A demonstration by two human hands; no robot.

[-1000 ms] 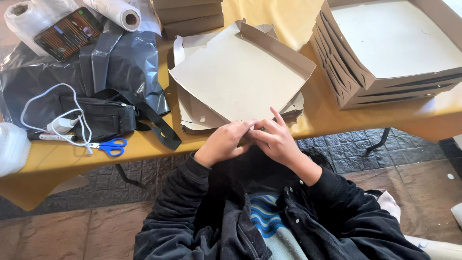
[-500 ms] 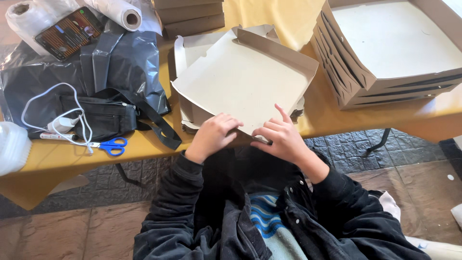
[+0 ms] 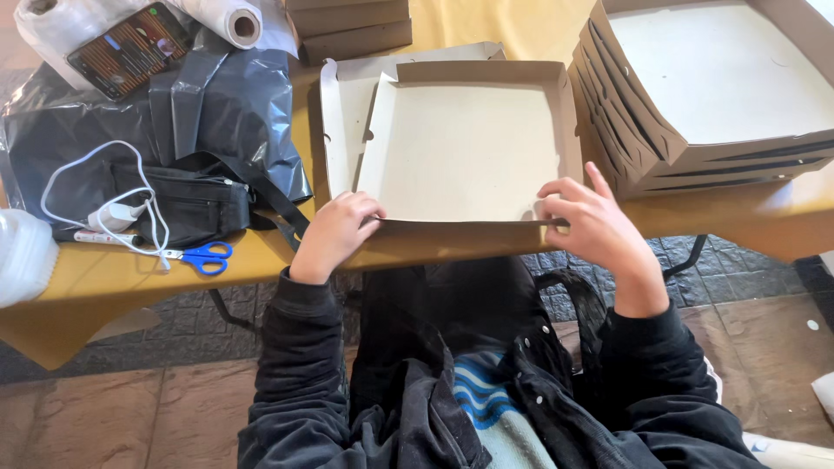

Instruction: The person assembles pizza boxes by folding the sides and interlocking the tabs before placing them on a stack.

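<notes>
Hands on the near wall of a flat cardboard box

Table (image 3: 521, 26) first: a yellow-covered top runs across the far half of my view, its near edge just beyond my lap. On its right end stands a tall stack of folded cardboard boxes (image 3: 721, 95), tilted a little, the top one open and showing its pale inside. At the left lies a crumpled black plastic bag (image 3: 217, 104), with a black pouch (image 3: 187, 204) resting on its near part and a white cable (image 3: 130, 208) looped over both. Farther left and beyond are rolls of clear plastic (image 3: 234, 17) and a phone (image 3: 126, 52) lying face up on the wrapping.

In the middle, right in front of me, sits the shallow square box (image 3: 465, 148) I am working on. It lies flat on another unfolded sheet of cardboard (image 3: 343, 113) that sticks out on its left and far sides. Its far, left and right walls stand up; the near wall runs along the table's edge between my hands.

My left hand (image 3: 334, 230) is curled over the near left corner of the box, fingers closed on the wall there. My right hand (image 3: 591, 221) pinches the near wall close to the right corner, thumb and fingers together on the cardboard, forefinger lifted and pointing far.

Blue-handled scissors (image 3: 204, 256) lie near the table's edge, left of my left hand and apart from it.
</notes>
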